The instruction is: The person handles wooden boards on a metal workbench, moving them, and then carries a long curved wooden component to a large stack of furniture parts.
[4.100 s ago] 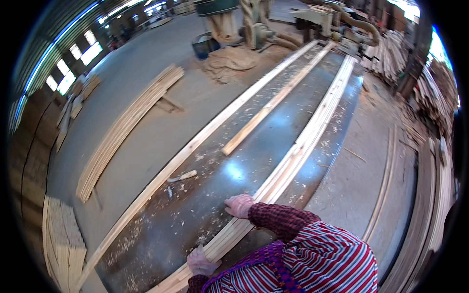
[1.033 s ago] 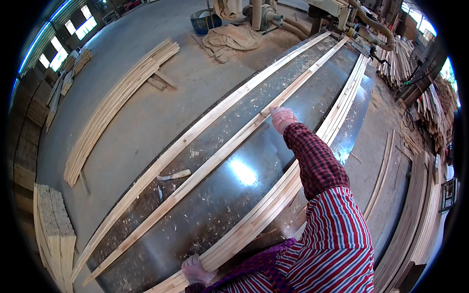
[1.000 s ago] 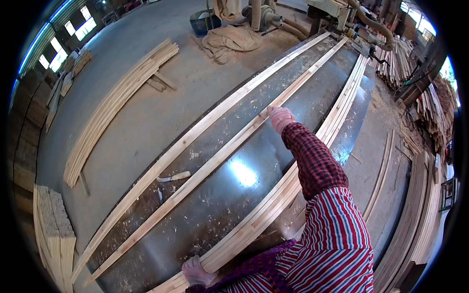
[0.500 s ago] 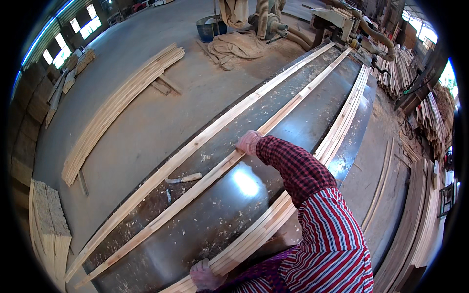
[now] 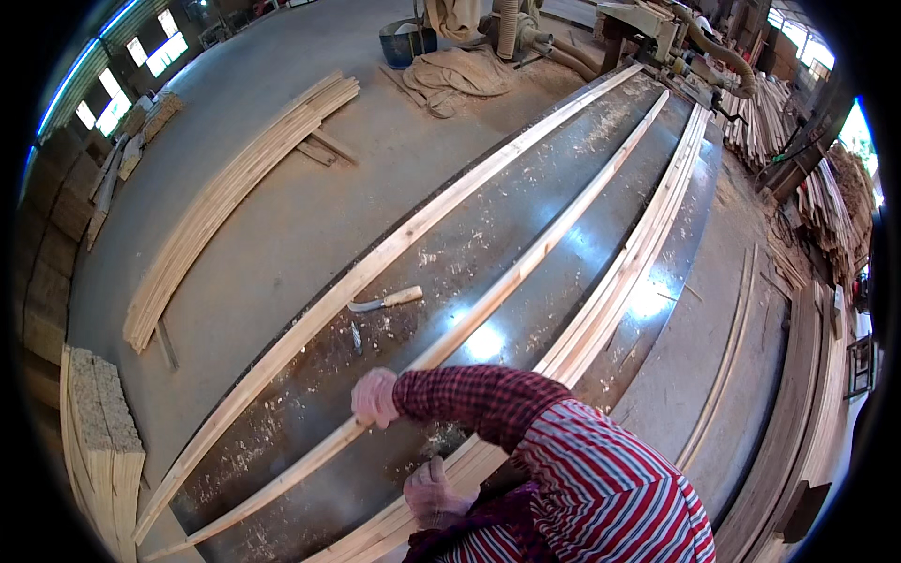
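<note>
My right hand [image 5: 375, 398], in a pale glove and a plaid sleeve, is closed around a long, narrow wooden strip [image 5: 516, 272] lying lengthwise over a dark, shiny table [image 5: 413, 469]. My left hand [image 5: 432, 494], also gloved, is lower down beside a row of long wooden strips [image 5: 601, 324] along the table's right part. Its thumb stands apart from loosely bent fingers, with nothing visible in them. Another long strip [image 5: 375, 267] runs along the left edge. Between that strip and the held one lies a curved knife [image 5: 389, 299] with a wooden handle.
A woodworking machine [image 5: 648, 38] with a hose stands at the table's far end. Stacked strips [image 5: 235, 202] lie on the floor to the left, near a block-like lumber stack [image 5: 101, 441]. Long boards [image 5: 784, 413] are piled at right. A blue tub [image 5: 407, 45] stands far back.
My right hand has come nearer along the middle strip, whose middle part now sits farther right. My left hand has moved up and right along the row of strips.
</note>
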Demonstrator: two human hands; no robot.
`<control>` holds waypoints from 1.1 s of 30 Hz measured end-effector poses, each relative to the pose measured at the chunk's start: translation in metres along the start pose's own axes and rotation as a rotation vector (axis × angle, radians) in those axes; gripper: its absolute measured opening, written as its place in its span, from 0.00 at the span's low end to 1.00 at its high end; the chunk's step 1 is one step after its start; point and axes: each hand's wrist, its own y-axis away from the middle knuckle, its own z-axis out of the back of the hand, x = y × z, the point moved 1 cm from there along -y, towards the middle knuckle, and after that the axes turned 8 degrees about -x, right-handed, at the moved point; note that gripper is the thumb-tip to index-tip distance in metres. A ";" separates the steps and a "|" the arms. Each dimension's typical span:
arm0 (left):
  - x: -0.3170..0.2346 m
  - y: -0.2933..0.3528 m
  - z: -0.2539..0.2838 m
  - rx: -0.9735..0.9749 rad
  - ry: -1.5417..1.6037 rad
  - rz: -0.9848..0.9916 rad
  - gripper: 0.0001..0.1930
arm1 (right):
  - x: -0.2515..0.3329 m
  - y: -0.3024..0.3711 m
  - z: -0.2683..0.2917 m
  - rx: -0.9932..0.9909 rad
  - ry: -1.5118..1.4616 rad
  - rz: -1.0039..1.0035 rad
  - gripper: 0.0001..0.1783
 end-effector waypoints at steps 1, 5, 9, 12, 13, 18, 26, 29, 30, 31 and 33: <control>0.000 0.001 -0.001 -0.015 -0.003 -0.005 0.43 | 0.018 -0.005 -0.014 0.026 -0.009 -0.035 0.17; -0.008 0.001 0.005 -0.012 -0.055 0.027 0.45 | 0.041 0.028 -0.041 0.082 -0.028 -0.142 0.18; -0.007 0.005 -0.006 0.048 -0.087 0.085 0.50 | 0.000 0.122 -0.051 -0.019 -0.013 -0.149 0.18; 0.002 0.011 -0.020 -0.175 -0.118 -0.052 0.51 | -0.045 0.178 -0.061 -0.052 -0.043 -0.192 0.18; 0.000 0.011 -0.017 -0.266 -0.166 -0.090 0.51 | -0.033 0.183 -0.045 0.106 -0.005 -0.296 0.18; -0.023 0.004 0.023 -0.163 -0.321 0.020 0.52 | -0.053 0.224 -0.064 -0.134 -0.411 -0.352 0.20; -0.022 0.016 0.050 -0.079 -0.222 0.214 0.53 | -0.007 0.201 -0.038 -0.196 0.000 -0.069 0.53; 0.000 0.028 0.038 0.043 -0.099 0.214 0.52 | 0.056 0.219 -0.026 0.060 0.188 -0.123 0.67; -0.006 0.028 0.039 0.102 -0.195 0.173 0.53 | 0.066 0.226 -0.039 0.059 0.321 -0.161 0.67; -0.010 0.030 0.046 0.147 -0.140 0.151 0.54 | 0.074 0.228 -0.050 0.049 0.320 -0.202 0.67; -0.011 0.022 0.054 0.197 -0.147 0.183 0.54 | 0.070 0.215 -0.047 0.038 0.283 -0.269 0.69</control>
